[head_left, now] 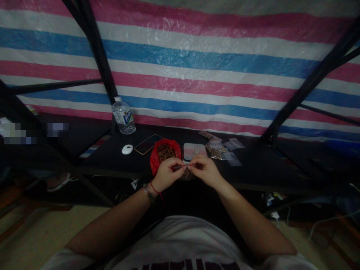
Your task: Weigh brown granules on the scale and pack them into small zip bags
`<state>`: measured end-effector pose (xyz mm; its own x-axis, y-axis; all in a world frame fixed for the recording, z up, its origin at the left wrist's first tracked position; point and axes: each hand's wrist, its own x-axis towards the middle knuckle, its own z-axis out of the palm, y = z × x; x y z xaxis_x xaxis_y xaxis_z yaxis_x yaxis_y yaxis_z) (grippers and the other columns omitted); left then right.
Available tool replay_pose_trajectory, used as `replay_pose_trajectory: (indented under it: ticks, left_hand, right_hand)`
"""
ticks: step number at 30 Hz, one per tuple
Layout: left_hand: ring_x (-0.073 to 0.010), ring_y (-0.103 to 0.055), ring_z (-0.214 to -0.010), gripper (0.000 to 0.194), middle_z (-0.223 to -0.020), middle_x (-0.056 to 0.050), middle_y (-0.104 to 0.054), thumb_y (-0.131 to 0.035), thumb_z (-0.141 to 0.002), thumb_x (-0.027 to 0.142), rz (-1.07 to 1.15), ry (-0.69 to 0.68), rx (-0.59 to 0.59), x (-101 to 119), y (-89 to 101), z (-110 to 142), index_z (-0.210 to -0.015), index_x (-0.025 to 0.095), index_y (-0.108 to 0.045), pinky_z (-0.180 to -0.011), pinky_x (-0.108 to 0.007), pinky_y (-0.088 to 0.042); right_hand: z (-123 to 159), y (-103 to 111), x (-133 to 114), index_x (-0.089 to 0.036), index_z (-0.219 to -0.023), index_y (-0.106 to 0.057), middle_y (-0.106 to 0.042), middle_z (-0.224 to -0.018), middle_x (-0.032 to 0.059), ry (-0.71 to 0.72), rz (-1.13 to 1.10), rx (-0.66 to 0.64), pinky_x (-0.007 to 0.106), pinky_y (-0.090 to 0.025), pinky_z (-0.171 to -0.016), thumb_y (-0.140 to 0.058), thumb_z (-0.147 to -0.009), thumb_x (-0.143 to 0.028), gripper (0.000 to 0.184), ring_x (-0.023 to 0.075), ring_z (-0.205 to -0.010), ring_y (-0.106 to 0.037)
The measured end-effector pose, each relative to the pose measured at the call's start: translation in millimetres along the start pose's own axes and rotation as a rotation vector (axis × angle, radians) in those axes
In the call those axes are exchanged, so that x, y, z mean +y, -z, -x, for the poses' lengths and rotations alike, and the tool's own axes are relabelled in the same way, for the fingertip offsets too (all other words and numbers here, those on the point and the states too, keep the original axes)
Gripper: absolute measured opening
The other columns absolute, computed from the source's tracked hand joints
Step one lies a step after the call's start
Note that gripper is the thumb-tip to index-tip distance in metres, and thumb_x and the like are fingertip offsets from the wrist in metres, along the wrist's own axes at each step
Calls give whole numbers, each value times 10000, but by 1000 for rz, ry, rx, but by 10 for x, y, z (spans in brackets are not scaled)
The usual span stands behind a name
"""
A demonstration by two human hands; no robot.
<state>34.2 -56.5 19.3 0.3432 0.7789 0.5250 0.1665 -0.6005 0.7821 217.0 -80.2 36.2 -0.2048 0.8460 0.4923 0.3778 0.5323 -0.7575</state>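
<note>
Between my two hands hangs a small clear plastic bag (pixel 187 174) with brownish bits inside, in front of the table's near edge. My left hand (pixel 168 173) pinches one end of its top edge, and my right hand (pixel 204 170) pinches the other. Just beyond my left hand lies an open red plastic bag (pixel 166 150) full of brown dried pieces. A small flat scale (pixel 194 150) with a reflective top sits beyond my right hand. To its right are several small clear bags (pixel 216 150), some holding brown bits and others looking flat.
A phone (pixel 148 144) and a white rounded gadget (pixel 127 149) lie left of the red bag. Behind them a clear plastic bottle (pixel 124 117) stands upright. Dark metal frame bars (pixel 98 48) slant at both sides before a striped plastic sheet (pixel 197 67).
</note>
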Motion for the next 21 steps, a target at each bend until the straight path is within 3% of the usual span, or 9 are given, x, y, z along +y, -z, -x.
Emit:
replay_pose_trajectory:
  ticks: [21]
  left_hand:
    - [-157, -616, -720, 129, -760, -51, -674, -624, -794, 279, -27, -11, -117, 1, 15, -16, -749, 169, -673, -696, -263, -467]
  right_hand:
    - [-1, 31, -39, -189, -719, -694, -604, -684, 27, -15, 72, -65, 257, -421, -570, -661, -763, -229, 68, 144, -630, -560]
